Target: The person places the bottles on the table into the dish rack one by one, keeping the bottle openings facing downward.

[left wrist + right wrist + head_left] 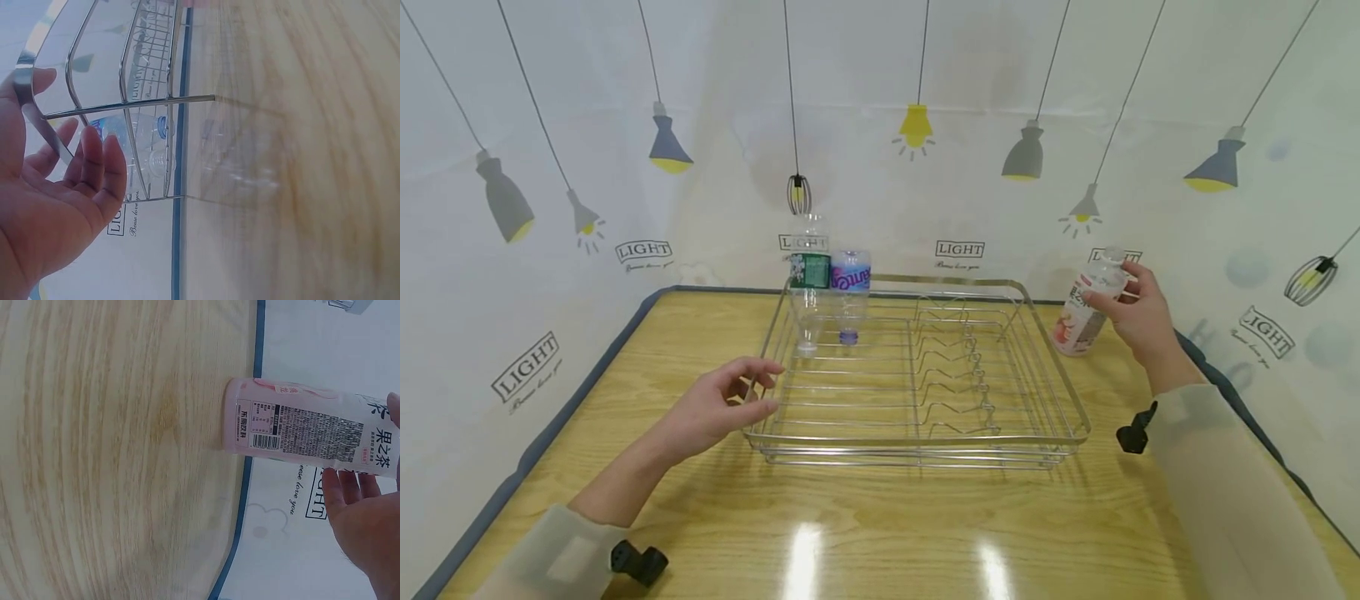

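Note:
At the back right, my right hand (1138, 312) grips a clear plastic bottle (1088, 304) with a pink-and-white label, thumb on one side and fingers on the other. It leans a little, its base low over the table; the right wrist view shows dense print and a barcode on the label. My left hand (718, 404) is at the left side of a wire dish rack (917, 442), fingers loosely bent around the rim without gripping it. Inside the rack's back left, a green-labelled bottle (810, 271) and a purple-blue-labelled bottle (851, 279) stand upside down.
The rack stands on a wood-grain table (880, 517) and has a row of wavy wire dividers (955, 387) on its right half. A white cloth backdrop (865, 67) printed with lamps rises behind the table, whose edge has dark blue trim (587, 383).

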A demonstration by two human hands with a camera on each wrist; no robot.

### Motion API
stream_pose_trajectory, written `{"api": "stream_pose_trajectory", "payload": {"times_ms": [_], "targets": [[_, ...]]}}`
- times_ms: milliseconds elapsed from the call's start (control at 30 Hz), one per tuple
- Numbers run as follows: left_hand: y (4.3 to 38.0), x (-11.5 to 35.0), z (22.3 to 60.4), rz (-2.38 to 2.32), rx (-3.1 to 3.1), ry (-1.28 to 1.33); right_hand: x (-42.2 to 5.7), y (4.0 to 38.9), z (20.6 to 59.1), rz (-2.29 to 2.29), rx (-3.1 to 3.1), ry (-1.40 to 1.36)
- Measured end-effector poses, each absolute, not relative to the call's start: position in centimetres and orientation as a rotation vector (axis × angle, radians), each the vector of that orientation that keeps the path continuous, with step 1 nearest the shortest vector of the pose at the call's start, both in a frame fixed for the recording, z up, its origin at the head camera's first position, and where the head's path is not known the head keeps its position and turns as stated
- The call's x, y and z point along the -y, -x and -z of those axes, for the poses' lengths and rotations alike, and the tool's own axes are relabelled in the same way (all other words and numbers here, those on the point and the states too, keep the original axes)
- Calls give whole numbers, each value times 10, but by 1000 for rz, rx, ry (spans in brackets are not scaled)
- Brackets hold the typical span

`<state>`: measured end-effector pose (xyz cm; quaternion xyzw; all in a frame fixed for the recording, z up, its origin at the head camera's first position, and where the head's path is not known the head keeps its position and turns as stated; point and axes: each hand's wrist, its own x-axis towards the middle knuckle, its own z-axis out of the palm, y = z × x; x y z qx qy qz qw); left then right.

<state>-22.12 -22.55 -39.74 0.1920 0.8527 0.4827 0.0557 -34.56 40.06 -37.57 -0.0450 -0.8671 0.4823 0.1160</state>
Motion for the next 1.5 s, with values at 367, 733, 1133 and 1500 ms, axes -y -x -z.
{"api": "stream_pose_trajectory", "payload": {"times_ms": [367,733,1133,1500], "targets": [[222,224,395,-1437,-2606,-579,-405,335,370,-1374,2509,104],[221,223,390,-1422,-2644,-542,-387,301,329,-1484,2343,-32],[222,231,388,-1421,-2694,-507,-345,271,291,-1819,2007,-462],[222,227,378,-1471,-2807,-503,-290,254,279,-1749,2193,-663]]}}
